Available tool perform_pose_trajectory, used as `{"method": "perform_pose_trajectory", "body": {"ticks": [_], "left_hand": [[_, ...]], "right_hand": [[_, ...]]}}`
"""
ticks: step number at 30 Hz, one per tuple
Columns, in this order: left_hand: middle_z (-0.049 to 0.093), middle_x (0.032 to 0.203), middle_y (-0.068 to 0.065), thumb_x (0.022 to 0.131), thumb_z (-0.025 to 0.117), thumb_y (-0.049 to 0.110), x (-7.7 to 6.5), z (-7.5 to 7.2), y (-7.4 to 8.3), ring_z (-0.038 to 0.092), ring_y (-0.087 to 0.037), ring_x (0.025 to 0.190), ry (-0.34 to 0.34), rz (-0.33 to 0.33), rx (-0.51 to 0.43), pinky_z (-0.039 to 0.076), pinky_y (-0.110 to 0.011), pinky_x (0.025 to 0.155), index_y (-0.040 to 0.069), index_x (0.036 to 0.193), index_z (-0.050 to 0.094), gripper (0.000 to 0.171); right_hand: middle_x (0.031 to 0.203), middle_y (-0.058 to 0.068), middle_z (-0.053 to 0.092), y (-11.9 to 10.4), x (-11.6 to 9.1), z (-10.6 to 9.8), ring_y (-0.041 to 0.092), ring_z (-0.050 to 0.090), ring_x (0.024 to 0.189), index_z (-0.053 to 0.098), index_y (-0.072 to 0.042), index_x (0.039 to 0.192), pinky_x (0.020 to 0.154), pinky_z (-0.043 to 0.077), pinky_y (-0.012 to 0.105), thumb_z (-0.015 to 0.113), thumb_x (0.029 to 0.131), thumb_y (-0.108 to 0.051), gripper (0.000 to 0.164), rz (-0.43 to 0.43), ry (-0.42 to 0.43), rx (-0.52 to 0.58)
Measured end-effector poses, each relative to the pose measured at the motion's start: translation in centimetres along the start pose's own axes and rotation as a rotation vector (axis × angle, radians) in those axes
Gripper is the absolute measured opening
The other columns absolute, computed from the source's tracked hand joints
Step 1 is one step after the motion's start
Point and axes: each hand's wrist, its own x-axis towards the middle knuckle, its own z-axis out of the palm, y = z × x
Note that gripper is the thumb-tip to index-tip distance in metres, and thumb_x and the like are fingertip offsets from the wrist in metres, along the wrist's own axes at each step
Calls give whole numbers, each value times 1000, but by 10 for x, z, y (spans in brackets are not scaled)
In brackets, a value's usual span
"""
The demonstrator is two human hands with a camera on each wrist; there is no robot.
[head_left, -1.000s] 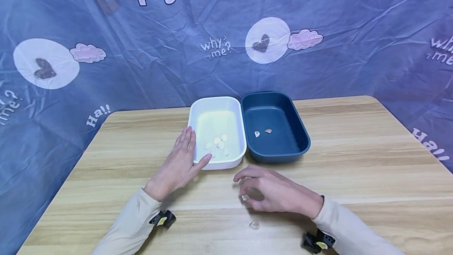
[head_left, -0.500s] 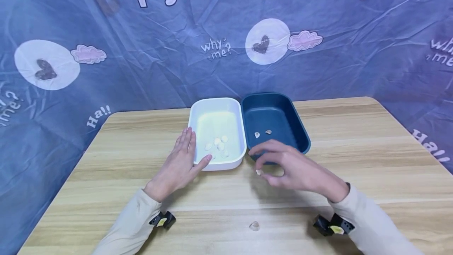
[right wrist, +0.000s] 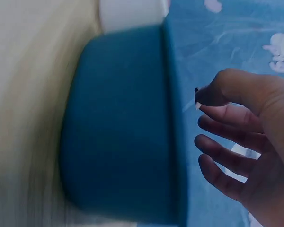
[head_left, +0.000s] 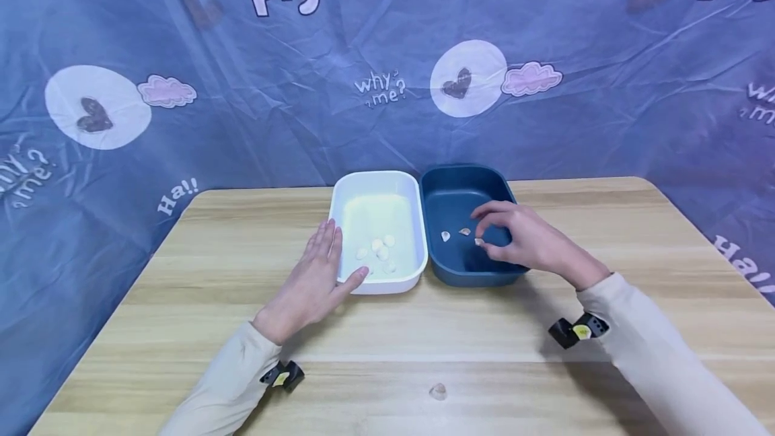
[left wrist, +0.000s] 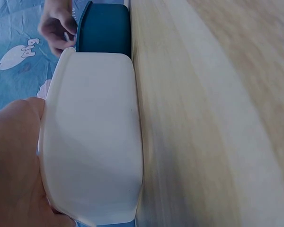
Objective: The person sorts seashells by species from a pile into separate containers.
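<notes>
My right hand [head_left: 533,241] is over the dark blue tray [head_left: 466,279], pinching a small seashell [head_left: 479,242] between thumb and index finger. In the right wrist view only an edge of that seashell [right wrist: 198,105] shows at the fingertips, above the tray rim; the other fingers are loosely bent. Two seashells [head_left: 445,236] lie on the blue tray's floor. My left hand [head_left: 309,284] lies along the left side of the white tray [head_left: 375,207], fingers straight against its rim and thumb over the front corner. Several pale seashells [head_left: 383,253] are inside the white tray.
One more seashell [head_left: 438,391] lies on the wooden table [head_left: 363,335] near its front edge. The trays stand side by side near the back, close to a blue printed cloth [head_left: 290,113]. Wrist cameras sit on both sleeves.
My right hand has carried the pinched seashell from the table, up and forward to above the blue tray. The left hand stays at the white tray. The head view has shifted slightly.
</notes>
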Motion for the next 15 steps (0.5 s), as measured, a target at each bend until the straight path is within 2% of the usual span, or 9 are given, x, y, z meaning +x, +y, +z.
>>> {"method": "perform_pose_trajectory", "body": {"ticks": [5,10,15], "left_hand": [[4,156,-28,99,28,61,1,0,1,-1,-35,146,-2,2,2,6,-44,120,-12,148,16,89],[5,156,-29,99,28,61,2,1,0,0,-36,146,9,11,9,6,-45,120,-13,147,17,89],[5,156,-28,99,28,61,2,0,2,-2,-35,146,4,7,0,6,-45,120,-13,148,16,89]], "right_hand": [[116,13,64,19,3,2,35,60,105,69,-12,81,81,49,44,70,77,-2,11,75,-19,-14],[112,16,65,31,7,5,36,61,100,68,-10,78,80,50,45,71,75,-1,10,62,-7,-55],[110,18,64,38,13,4,38,58,103,69,-8,78,86,48,50,71,76,-4,5,63,-4,-124]]}}
